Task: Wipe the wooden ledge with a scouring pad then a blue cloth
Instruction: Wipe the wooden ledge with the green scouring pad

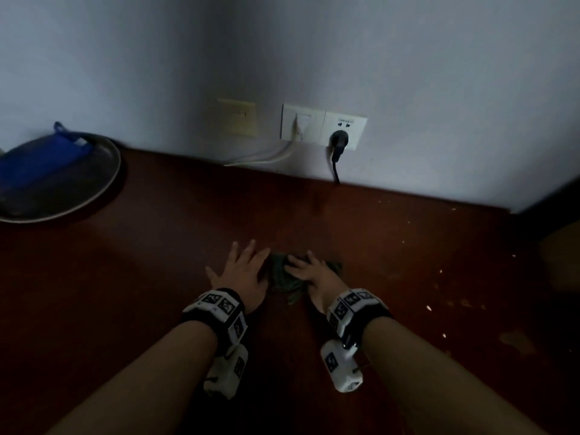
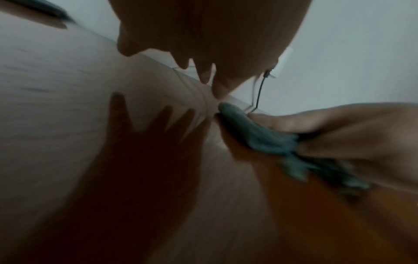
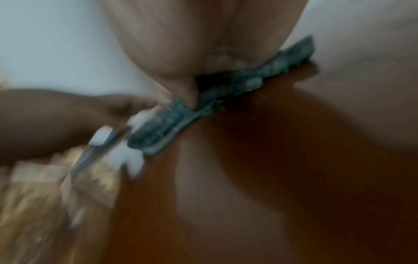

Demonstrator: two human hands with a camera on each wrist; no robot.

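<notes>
The right hand (image 1: 309,273) is pressing straight fingers (image 1: 298,263) on the scouring pad (image 1: 277,277), mid wooden ledge (image 1: 157,246), left hand (image 1: 241,268) lying open beside it; scrubbing too far might be tugging the black cord (image 1: 335,169).

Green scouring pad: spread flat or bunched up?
Bunched. The dark green scouring pad lies crumpled and ridged on the reddish wooden ledge, pressed under the right hand.
</notes>
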